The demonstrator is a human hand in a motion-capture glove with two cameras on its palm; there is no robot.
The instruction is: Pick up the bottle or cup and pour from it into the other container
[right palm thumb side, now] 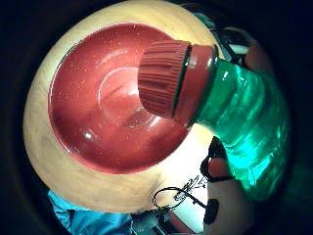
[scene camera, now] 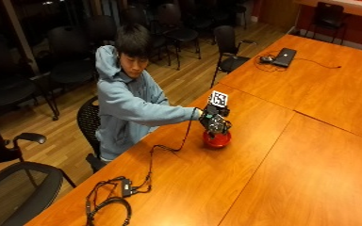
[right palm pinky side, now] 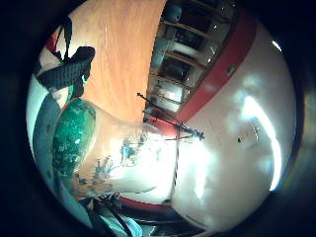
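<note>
In the outside view my gloved right hand (scene camera: 213, 121) hovers right above a red bowl (scene camera: 217, 140) on the wooden table (scene camera: 281, 155). The hand grips a green plastic bottle (right palm thumb side: 244, 132), tipped so its neck points down over the bowl (right palm thumb side: 93, 98). A ribbed red cap (right palm thumb side: 164, 78) sits on the neck, just above the bowl's hollow. The bowl's inside looks bare and glossy. The little finger side view shows the bottle's green body and pale label (right palm pinky side: 113, 158) close against the palm. From outside, the hand hides most of the bottle.
A laptop (scene camera: 285, 56) with a cable lies at the table's far end. A black cable bundle (scene camera: 115, 197) trails along the near edge towards the hand. Black chairs (scene camera: 228, 44) stand on the floor beside the table.
</note>
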